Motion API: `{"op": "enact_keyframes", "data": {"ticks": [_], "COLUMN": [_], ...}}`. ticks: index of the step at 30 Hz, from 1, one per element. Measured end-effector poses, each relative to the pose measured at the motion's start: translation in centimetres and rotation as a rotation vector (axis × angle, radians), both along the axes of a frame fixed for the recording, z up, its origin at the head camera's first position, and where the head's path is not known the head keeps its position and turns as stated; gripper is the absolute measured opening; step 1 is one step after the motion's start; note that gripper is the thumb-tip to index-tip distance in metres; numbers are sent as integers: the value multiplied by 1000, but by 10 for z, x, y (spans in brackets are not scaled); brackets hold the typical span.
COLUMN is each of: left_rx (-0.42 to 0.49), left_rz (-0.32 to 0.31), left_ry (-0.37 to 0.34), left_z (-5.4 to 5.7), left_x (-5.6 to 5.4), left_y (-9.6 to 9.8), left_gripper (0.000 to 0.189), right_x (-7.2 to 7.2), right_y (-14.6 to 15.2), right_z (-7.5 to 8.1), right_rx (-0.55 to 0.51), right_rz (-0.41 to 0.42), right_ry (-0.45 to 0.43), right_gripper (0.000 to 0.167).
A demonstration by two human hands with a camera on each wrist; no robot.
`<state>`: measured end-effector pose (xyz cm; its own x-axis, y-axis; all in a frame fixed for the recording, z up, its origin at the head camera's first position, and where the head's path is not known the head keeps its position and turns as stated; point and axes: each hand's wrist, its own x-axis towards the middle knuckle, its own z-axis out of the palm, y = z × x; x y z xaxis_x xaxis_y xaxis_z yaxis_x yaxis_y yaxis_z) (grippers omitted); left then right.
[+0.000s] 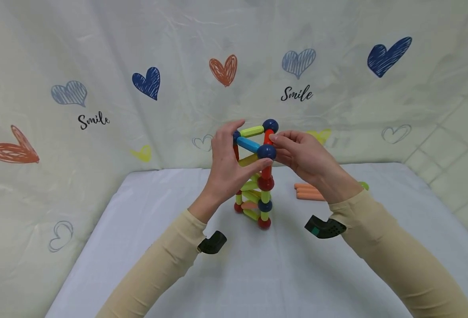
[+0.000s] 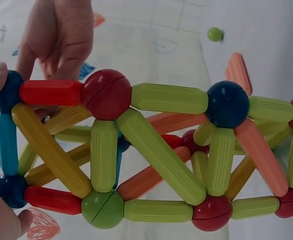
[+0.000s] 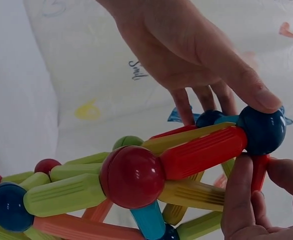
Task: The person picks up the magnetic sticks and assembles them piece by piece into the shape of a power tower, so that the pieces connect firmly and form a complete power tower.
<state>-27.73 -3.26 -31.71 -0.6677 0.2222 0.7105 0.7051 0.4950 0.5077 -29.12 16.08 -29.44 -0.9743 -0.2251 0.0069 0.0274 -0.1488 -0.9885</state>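
Observation:
A tall tower point(image 2: 164, 211) of coloured magnetic sticks and balls stands on the table. My left hand point(image 1: 228, 163) spans its top, gripping it with the thumb on the near dark blue ball point(image 1: 266, 152) and fingers at the left dark blue ball point(image 1: 235, 136). A blue stick point(image 1: 248, 145) joins these two balls. Between thumb and fingertips, my right hand point(image 1: 303, 154) pinches a short red stick point(image 3: 259, 172) at the top, just behind the near ball. Another dark blue ball point(image 1: 270, 126) sits at the far corner, with a yellow-green stick point(image 1: 251, 131) running left from it.
Several orange sticks point(image 1: 307, 192) lie on the white-covered table point(image 1: 178, 287) to the right of the tower, partly behind my right wrist. A loose green ball point(image 2: 215, 34) rests near them. Behind the table hangs a pale sheet point(image 1: 186, 35) printed with hearts.

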Motion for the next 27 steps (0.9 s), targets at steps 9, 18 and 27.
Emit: {"op": "enact_keyframes", "data": {"ticks": [9, 18, 27], "left_rx": [34, 369, 396], "left_rz": [-24, -199, -200], "left_ry": [-42, -313, -381], "left_z": [-4, -13, -16], "left_x": [0, -15, -20], "left_y": [1, -17, -24], "left_gripper": [88, 56, 45], "right_x": [0, 26, 30], "right_y": [5, 6, 2], "right_z": [-1, -14, -26], "right_rx": [14, 455, 719], "right_rz": [41, -57, -192], "right_ry": [5, 329, 757], "right_gripper": [40, 49, 34]}}
